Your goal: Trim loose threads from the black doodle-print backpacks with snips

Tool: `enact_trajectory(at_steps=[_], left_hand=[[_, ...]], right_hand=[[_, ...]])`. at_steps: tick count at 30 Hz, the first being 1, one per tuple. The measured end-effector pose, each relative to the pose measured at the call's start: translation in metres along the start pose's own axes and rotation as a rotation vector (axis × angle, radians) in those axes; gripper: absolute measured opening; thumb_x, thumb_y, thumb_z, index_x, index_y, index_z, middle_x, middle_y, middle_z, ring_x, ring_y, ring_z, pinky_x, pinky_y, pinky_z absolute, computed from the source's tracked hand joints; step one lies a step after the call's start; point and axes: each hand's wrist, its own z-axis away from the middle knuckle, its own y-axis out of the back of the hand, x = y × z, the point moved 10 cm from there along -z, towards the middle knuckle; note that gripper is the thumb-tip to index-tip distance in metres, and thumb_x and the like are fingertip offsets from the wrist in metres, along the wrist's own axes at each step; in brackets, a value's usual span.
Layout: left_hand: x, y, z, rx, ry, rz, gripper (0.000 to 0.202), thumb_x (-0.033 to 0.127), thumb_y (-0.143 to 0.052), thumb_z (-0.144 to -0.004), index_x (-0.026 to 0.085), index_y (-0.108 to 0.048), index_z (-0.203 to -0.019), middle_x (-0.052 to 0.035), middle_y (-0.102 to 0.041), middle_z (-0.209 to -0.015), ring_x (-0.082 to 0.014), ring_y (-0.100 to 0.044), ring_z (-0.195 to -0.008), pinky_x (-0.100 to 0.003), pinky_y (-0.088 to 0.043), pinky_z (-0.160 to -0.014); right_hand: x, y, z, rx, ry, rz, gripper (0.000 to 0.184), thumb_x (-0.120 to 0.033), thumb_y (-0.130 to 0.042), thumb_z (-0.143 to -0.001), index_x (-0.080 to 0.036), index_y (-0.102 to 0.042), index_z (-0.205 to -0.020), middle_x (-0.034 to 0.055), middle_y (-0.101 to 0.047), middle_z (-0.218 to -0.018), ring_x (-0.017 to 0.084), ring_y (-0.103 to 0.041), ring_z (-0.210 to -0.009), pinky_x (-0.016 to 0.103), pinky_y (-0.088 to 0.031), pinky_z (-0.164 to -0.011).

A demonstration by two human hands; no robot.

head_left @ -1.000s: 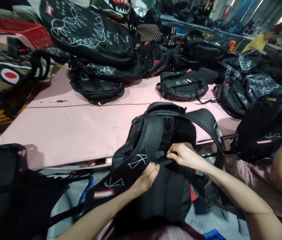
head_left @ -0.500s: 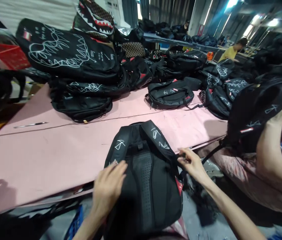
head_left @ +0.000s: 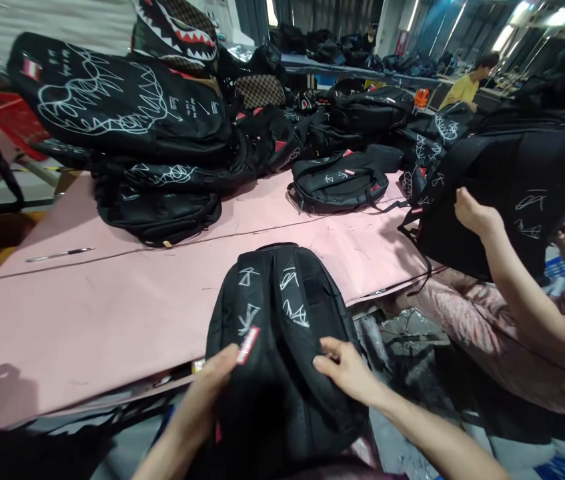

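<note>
A black backpack (head_left: 282, 347) with white scribble marks and a small red label lies straps-up in front of me, its top on the edge of the pink table (head_left: 112, 293). My left hand (head_left: 209, 393) grips its left shoulder strap near the red label. My right hand (head_left: 345, 370) presses on the right strap, fingers curled over it.
Piles of black backpacks (head_left: 162, 147) fill the far side of the table; one flat backpack (head_left: 339, 181) lies in the middle. A pen (head_left: 59, 253) lies at the left. At the right a co-worker's hand (head_left: 472, 213) holds up another black backpack (head_left: 512, 187). A person in yellow (head_left: 467, 87) stands far back.
The backpack's straps have been brought together on top. My right hand moved in from the bag's right side onto the strap. The co-worker lifted their backpack higher.
</note>
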Motion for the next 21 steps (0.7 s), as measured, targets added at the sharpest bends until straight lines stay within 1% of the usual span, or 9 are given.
enact_trajectory(at_steps=[2, 4, 6, 8, 10, 12, 15, 18, 21], left_hand=[[-0.012, -0.026, -0.011, 0.016, -0.021, -0.233, 0.033, 0.044, -0.036, -0.08, 0.019, -0.053, -0.067, -0.004, -0.064, -0.066, -0.0213, -0.062, -0.069, -0.031, -0.047, -0.066], [-0.03, -0.04, -0.017, 0.029, 0.01, -0.506, 0.029, 0.037, -0.034, -0.083, 0.019, -0.054, -0.073, -0.006, -0.064, -0.064, -0.0227, -0.064, -0.068, -0.031, -0.045, -0.065], [-0.037, -0.038, -0.016, 0.03, 0.016, -0.751, 0.031, 0.039, -0.032, -0.086, 0.02, -0.056, -0.08, -0.0078, -0.065, -0.065, -0.0257, -0.064, -0.068, -0.032, -0.044, -0.061], [-0.031, -0.022, -0.013, 0.049, -0.008, -0.848, 0.032, 0.046, -0.035, -0.085, 0.022, -0.057, -0.081, -0.0064, -0.065, -0.065, -0.0264, -0.064, -0.068, -0.031, -0.043, -0.059], [-0.017, 0.01, -0.012, 0.179, -0.057, -0.751, 0.029, 0.047, -0.041, -0.082, 0.024, -0.058, -0.087, -0.0039, -0.067, -0.073, -0.0235, -0.064, -0.072, -0.03, -0.045, -0.062], [-0.005, 0.048, -0.014, 0.371, -0.131, -0.523, 0.031, 0.044, -0.045, -0.081, 0.024, -0.055, -0.101, -0.004, -0.067, -0.094, -0.0205, -0.063, -0.086, -0.029, -0.047, -0.074], [-0.015, 0.093, -0.03, 0.569, -0.134, -0.208, 0.045, 0.041, -0.036, -0.086, 0.015, -0.042, -0.121, -0.0116, -0.052, -0.125, -0.0206, -0.053, -0.111, -0.03, -0.042, -0.092], [-0.032, 0.098, -0.065, 0.566, -0.053, -0.124, 0.051, 0.04, -0.028, -0.09, 0.007, -0.036, -0.128, -0.0163, -0.045, -0.133, -0.0227, -0.045, -0.12, -0.033, -0.038, -0.097], [-0.035, 0.078, -0.099, 0.483, -0.012, -0.152, 0.052, 0.045, -0.033, -0.088, 0.01, -0.044, -0.124, -0.0167, -0.055, -0.123, -0.0271, -0.05, -0.115, -0.037, -0.04, -0.093]], right_hand=[[0.02, -0.023, -0.002, -0.015, -0.103, 0.299, 0.017, -0.022, -0.051, -0.083, -0.013, -0.057, -0.096, 0.0082, -0.067, -0.079, 0.023, -0.064, -0.076, 0.028, -0.045, -0.066], [0.034, -0.035, -0.004, -0.025, -0.139, 0.5, 0.017, -0.02, -0.052, -0.082, -0.014, -0.057, -0.096, 0.0099, -0.068, -0.078, 0.026, -0.065, -0.074, 0.03, -0.044, -0.065], [0.038, -0.032, -0.006, 0.006, -0.108, 0.541, 0.021, -0.028, -0.053, -0.083, -0.016, -0.058, -0.099, 0.0113, -0.068, -0.083, 0.028, -0.065, -0.076, 0.031, -0.045, -0.064], [0.035, -0.012, -0.008, 0.087, -0.051, 0.48, 0.036, -0.039, -0.057, -0.08, -0.018, -0.058, -0.109, 0.0132, -0.068, -0.093, 0.029, -0.065, -0.082, 0.033, -0.047, -0.068], [0.035, 0.021, -0.011, 0.205, -0.003, 0.347, 0.047, -0.043, -0.06, -0.077, -0.02, -0.055, -0.118, 0.0127, -0.065, -0.104, 0.029, -0.063, -0.09, 0.035, -0.048, -0.075], [0.049, 0.059, -0.019, 0.336, -0.007, 0.153, 0.046, -0.043, -0.058, -0.077, -0.022, -0.057, -0.117, 0.0095, -0.065, -0.107, 0.026, -0.061, -0.095, 0.036, -0.047, -0.083], [0.087, 0.11, -0.04, 0.59, -0.098, -0.123, 0.047, -0.047, -0.054, -0.077, -0.016, -0.06, -0.112, 0.0104, -0.065, -0.109, 0.025, -0.06, -0.1, 0.038, -0.044, -0.089], [0.107, 0.123, -0.076, 0.704, -0.116, -0.182, 0.054, -0.05, -0.053, -0.076, -0.011, -0.059, -0.113, 0.0135, -0.061, -0.115, 0.024, -0.055, -0.108, 0.036, -0.039, -0.095], [0.116, 0.102, -0.116, 0.593, -0.184, -0.092, 0.056, -0.053, -0.055, -0.071, -0.013, -0.063, -0.109, 0.0121, -0.065, -0.108, 0.026, -0.057, -0.105, 0.036, -0.041, -0.091]])
